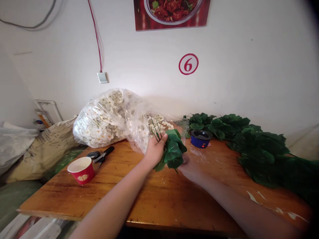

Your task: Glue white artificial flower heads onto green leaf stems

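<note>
My left hand (pixel 156 149) is closed round the thin stems of a bunch of artificial green leaves (pixel 173 149). The stems stick up past its thumb, and the broad leaves hang to the right of the fingers. Against the lower right side of the leaves is my right hand (pixel 189 166), slightly blurred, its fingertips hidden behind them. Just behind the bunch lies a clear plastic bag (pixel 129 116) full of white artificial flowers (pixel 96 127). A small blue pot with a black rim (pixel 200 138) and a red light stands to the right.
Piled green leaves (pixel 249 139) run along the right side of the wooden table (pixel 112 189). At its left are a red paper cup (pixel 81 170), a black-handled tool (pixel 107 153) and a dark rounded object (pixel 93 155). Sacks (pixel 47 152) lie beyond the left edge; a wall (pixel 149 66) stands behind.
</note>
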Tool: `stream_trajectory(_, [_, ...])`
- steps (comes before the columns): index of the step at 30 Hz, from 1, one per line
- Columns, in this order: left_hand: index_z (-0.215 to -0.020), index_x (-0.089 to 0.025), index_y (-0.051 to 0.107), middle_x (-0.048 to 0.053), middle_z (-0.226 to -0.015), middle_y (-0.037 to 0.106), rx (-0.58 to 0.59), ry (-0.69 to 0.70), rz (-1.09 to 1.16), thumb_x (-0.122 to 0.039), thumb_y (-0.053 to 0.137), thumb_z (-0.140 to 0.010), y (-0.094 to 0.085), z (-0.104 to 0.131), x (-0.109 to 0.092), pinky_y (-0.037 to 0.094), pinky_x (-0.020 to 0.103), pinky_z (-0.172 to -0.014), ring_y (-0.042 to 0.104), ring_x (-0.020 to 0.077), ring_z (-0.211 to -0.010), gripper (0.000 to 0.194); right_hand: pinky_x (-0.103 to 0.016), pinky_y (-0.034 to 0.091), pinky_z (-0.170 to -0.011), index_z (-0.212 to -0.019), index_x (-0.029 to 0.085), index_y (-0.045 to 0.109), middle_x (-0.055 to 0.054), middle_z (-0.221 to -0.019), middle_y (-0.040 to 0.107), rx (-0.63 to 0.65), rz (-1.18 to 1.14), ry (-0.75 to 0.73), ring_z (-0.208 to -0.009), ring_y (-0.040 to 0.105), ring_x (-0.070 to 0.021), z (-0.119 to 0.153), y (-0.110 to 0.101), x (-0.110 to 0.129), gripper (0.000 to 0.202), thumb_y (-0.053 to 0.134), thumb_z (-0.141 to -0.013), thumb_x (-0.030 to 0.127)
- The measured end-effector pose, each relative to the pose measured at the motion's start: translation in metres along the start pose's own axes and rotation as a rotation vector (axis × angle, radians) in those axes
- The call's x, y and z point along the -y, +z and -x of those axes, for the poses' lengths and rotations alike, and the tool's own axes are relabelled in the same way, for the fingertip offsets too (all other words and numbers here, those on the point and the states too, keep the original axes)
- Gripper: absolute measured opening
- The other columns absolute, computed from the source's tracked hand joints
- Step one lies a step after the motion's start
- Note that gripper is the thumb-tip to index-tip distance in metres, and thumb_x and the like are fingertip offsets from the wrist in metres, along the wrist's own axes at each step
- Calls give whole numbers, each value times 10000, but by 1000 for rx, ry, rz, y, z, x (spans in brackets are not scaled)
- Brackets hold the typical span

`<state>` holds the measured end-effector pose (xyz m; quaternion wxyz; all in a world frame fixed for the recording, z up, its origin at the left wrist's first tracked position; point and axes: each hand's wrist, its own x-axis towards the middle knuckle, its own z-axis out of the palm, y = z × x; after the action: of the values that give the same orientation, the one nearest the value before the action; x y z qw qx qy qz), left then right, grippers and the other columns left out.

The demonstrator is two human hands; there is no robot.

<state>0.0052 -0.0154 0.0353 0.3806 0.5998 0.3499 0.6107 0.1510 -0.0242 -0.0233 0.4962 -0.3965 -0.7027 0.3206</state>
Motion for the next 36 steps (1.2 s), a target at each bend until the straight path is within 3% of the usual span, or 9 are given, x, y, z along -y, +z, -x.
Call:
stream_trajectory(4, [-592,-161,569,-5,-538,504,53,-37,-176,-372,585,-810,-18,-10,-8,310,238,-485,409,111,-503,303,-336,511,-764,-899,201,729,-44,-885,727,359,-112,29,-861,656,-235,9,-7,9,227,688,-735,353])
stream_trajectory(8, [-534,-176,597,12,-502,545,153,-87,-346,-238,623,-715,-38,-16,-12,341,256,-476,455,140,-473,192,-306,492,-726,-832,202,740,-41,-863,716,443,-59,12,-813,647,-208,11,-10,8,197,653,-777,369])
stream_trajectory(12, [-478,-192,581,35,-461,567,253,-162,-755,-190,677,-635,-36,-9,-4,403,278,-500,508,168,-438,184,-258,444,-599,-719,179,708,-16,-692,679,316,-106,88,-626,592,-152,3,-11,-3,234,611,-798,376])
stream_trajectory(14, [-620,-168,658,107,-629,672,410,-272,-1037,-212,645,-693,-24,-2,4,466,297,-598,627,222,-590,87,-259,439,-601,-753,172,705,-18,-705,683,193,-114,127,-625,588,-149,-2,-13,-8,241,611,-795,390])
stream_trajectory(16, [-866,-134,708,185,-890,716,506,-338,-1282,-189,555,-773,-10,4,14,501,336,-726,681,279,-832,187,-262,432,-596,-787,166,704,-22,-699,679,80,-47,161,-618,581,-151,-6,-17,-13,262,600,-804,407])
stream_trajectory(20, [-1042,-114,693,217,-1065,689,478,-349,-1375,-206,474,-828,4,6,37,507,375,-812,653,318,-1012,320,-268,413,-588,-818,171,711,-21,-681,665,-50,112,120,-614,569,-158,-8,-21,-19,294,574,-828,431])
stream_trajectory(28, [-918,-212,715,129,-973,721,262,-257,-1262,-352,499,-833,-6,4,72,506,340,-756,677,274,-915,271,-291,452,-679,-901,187,713,-46,-841,698,-84,334,-110,-749,610,-183,-24,-12,-15,277,519,-879,383])
stream_trajectory(32, [-874,-213,701,112,-916,726,207,-290,-1197,-403,519,-817,-7,2,78,501,336,-717,681,276,-871,269,-332,410,-932,-956,181,722,-91,-1076,673,58,658,-346,-1048,574,-227,-78,-3,-7,249,508,-828,187])
stream_trajectory(36, [-922,-215,686,110,-924,727,171,-367,-1160,-377,567,-774,-8,-1,80,496,338,-731,679,279,-887,250,-365,356,-1015,-1065,230,726,-81,-1216,649,399,865,-277,-1165,534,-261,-138,22,-9,405,538,-733,93])
